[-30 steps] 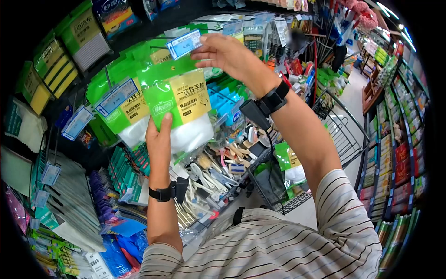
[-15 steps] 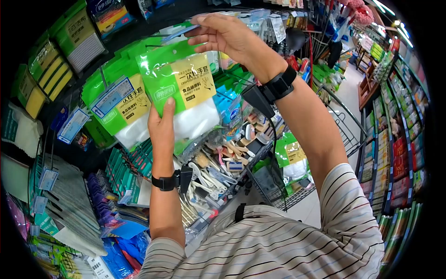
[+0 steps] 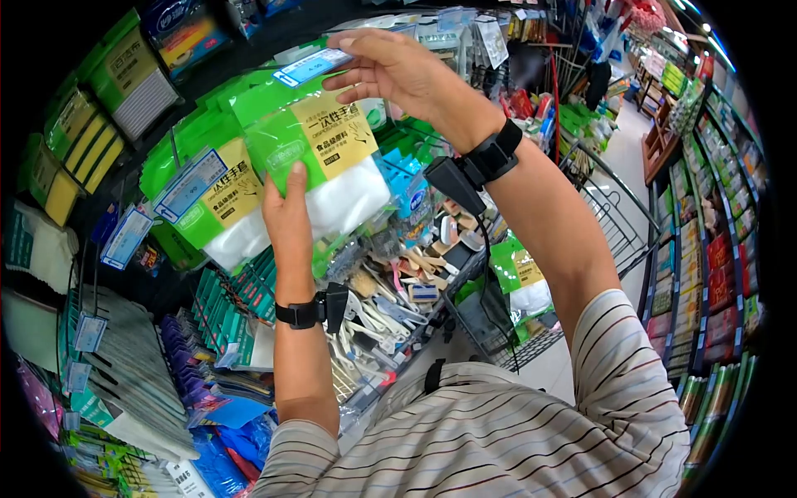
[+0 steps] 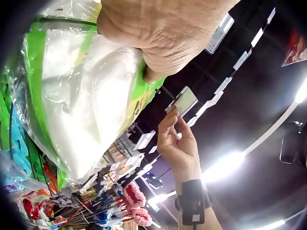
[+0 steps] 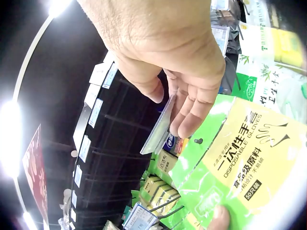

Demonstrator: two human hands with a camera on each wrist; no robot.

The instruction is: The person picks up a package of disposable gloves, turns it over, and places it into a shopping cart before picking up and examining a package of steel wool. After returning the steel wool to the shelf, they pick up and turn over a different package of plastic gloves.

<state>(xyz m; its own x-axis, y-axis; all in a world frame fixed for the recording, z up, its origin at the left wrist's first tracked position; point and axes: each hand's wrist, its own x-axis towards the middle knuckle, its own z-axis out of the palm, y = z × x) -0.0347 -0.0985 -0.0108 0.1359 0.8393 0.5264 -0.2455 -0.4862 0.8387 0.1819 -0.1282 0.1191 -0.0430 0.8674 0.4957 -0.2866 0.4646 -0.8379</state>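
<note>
My left hand (image 3: 288, 220) grips a green and yellow pack of disposable gloves (image 3: 340, 158) by its lower left side, thumb across the front. White plastic shows through the pack's clear lower part. My right hand (image 3: 394, 70) is raised at the pack's top edge. Between its thumb and fingers it pinches a blue-edged price tag (image 3: 313, 66), which the right wrist view shows tilted, nearly edge-on. More glove packs (image 3: 212, 195) of the same kind hang just left, behind another price tag (image 3: 191, 184).
Brushes and wooden-handled tools (image 3: 423, 270) fill a bin below. A shopping cart (image 3: 610, 216) stands at right, with a similar green pack (image 3: 521, 278) in its basket part. Sponge packs (image 3: 87, 137) hang at far left. Stocked shelves (image 3: 706, 274) line the aisle's other side.
The price tag swung up nearly edge-on half a second ago and now tilts back down, with my right hand at it throughout. The held pack has turned slightly and shifted a little.
</note>
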